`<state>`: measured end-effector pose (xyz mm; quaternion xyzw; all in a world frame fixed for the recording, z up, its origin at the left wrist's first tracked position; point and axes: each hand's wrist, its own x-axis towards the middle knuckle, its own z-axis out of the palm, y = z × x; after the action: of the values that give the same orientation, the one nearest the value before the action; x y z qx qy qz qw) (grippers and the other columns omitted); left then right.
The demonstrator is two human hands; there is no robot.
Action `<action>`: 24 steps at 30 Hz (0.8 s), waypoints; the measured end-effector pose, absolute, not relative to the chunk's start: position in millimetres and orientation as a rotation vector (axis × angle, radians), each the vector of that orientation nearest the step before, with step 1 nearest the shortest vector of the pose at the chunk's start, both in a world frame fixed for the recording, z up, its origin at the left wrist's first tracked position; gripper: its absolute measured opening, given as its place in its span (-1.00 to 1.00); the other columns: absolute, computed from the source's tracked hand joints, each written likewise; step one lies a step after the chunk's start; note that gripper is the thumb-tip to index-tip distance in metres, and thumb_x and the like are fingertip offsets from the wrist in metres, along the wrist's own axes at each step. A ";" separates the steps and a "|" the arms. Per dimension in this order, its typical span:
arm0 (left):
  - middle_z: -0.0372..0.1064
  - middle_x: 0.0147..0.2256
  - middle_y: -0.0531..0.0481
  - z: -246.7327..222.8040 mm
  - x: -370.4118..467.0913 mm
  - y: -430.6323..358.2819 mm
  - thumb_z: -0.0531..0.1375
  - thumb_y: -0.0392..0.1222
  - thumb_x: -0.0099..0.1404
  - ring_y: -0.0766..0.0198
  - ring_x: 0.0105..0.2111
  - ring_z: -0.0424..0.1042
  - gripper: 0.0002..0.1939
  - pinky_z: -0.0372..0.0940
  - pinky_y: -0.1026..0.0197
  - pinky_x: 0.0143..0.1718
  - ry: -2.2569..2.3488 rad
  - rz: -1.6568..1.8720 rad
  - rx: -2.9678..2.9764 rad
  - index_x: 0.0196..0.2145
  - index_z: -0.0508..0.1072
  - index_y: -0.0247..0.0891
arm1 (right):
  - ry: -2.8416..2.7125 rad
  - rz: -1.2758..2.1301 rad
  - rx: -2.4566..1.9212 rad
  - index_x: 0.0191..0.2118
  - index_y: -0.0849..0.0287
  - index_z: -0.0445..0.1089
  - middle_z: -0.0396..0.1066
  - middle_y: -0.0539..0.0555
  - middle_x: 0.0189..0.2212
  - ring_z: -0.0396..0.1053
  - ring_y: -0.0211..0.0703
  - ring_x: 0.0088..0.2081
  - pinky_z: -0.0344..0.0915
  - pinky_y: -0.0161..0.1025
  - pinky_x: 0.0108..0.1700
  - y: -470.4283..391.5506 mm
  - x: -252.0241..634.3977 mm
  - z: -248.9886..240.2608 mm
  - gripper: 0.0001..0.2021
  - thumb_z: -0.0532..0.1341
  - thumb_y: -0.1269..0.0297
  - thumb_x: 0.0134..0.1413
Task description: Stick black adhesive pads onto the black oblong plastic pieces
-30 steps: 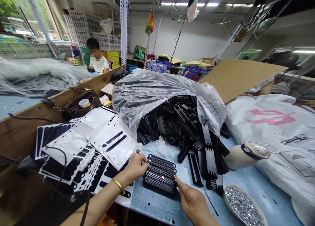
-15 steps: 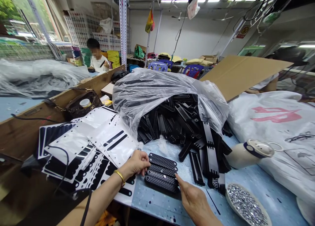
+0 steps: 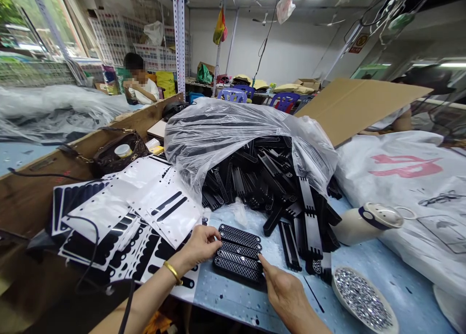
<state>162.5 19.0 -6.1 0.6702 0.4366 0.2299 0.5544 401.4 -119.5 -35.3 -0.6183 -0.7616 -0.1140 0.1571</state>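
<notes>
Several black bars with a cross-hatched face (image 3: 238, 254) lie side by side on the blue table, with small shiny dots on them. At their left end, my left hand (image 3: 202, 246) is closed in a pinch; anything between its fingertips is too small to make out. My right hand (image 3: 286, 292) rests at the right end of the bars. Its index finger is stretched out and the fingertip touches the edge; its other fingers are partly hidden. Behind the bars, a large heap of similar black pieces (image 3: 251, 178) spills from a clear plastic bag (image 3: 218, 125).
White sheets with black strips (image 3: 124, 198) are piled at left, near a brown handbag (image 3: 118, 154). At right are a dish of shiny silver bits (image 3: 362, 300), a thin black stick (image 3: 313, 294), a cream tumbler (image 3: 358, 225) and a white sack (image 3: 404, 178). A person (image 3: 140, 84) sits beyond.
My hands and the bars keep nearly the same places. The view has shifted slightly. The person in the background has raised an arm toward the head.
</notes>
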 end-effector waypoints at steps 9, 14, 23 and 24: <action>0.43 -0.57 0.07 -2.5 162.6 16.7 0.15 -0.34 0.07 0.28 -0.48 0.36 -0.82 0.21 0.28 -0.34 1.021 0.621 1.744 -0.55 0.56 -0.28 | -2.196 -0.312 -1.771 -0.01 0.24 0.50 0.57 0.09 -0.51 0.51 -0.13 -0.57 0.35 -0.32 -0.55 -119.0 401.0 -32.0 -0.58 -0.02 0.48 0.15; 0.45 -0.56 0.04 -0.7 163.6 16.7 0.11 -0.33 0.13 0.27 -0.46 0.40 -0.77 0.25 0.28 -0.33 1.012 0.618 1.698 -0.55 0.54 -0.30 | -2.190 -0.331 -1.776 -0.02 0.25 0.50 0.57 0.09 -0.50 0.52 -0.13 -0.56 0.35 -0.32 -0.55 -119.2 399.0 -31.9 -0.60 -0.02 0.47 0.16; 0.26 -0.69 0.14 -8.1 170.5 20.5 0.15 -0.38 0.03 0.38 -0.67 0.20 -0.90 0.11 0.34 -0.60 1.105 0.578 1.478 -0.54 0.48 -0.33 | -2.180 -0.252 -1.798 -0.02 0.24 0.50 0.56 0.10 -0.52 0.51 -0.13 -0.56 0.37 -0.31 -0.53 -118.7 401.3 -31.5 -0.59 -0.03 0.45 0.17; 0.23 -0.71 0.15 -7.9 170.8 20.6 0.13 -0.36 0.05 0.39 -0.70 0.17 -0.89 0.09 0.34 -0.62 1.107 0.570 1.459 -0.53 0.47 -0.33 | -2.182 -0.250 -1.800 -0.02 0.24 0.50 0.56 0.10 -0.52 0.51 -0.13 -0.56 0.37 -0.31 -0.53 -118.7 401.4 -31.4 -0.59 -0.03 0.45 0.18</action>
<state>170.8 20.6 -7.9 0.6228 0.4725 0.2431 0.5743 401.4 -118.7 -31.4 -0.6267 -0.7597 -0.0869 0.1503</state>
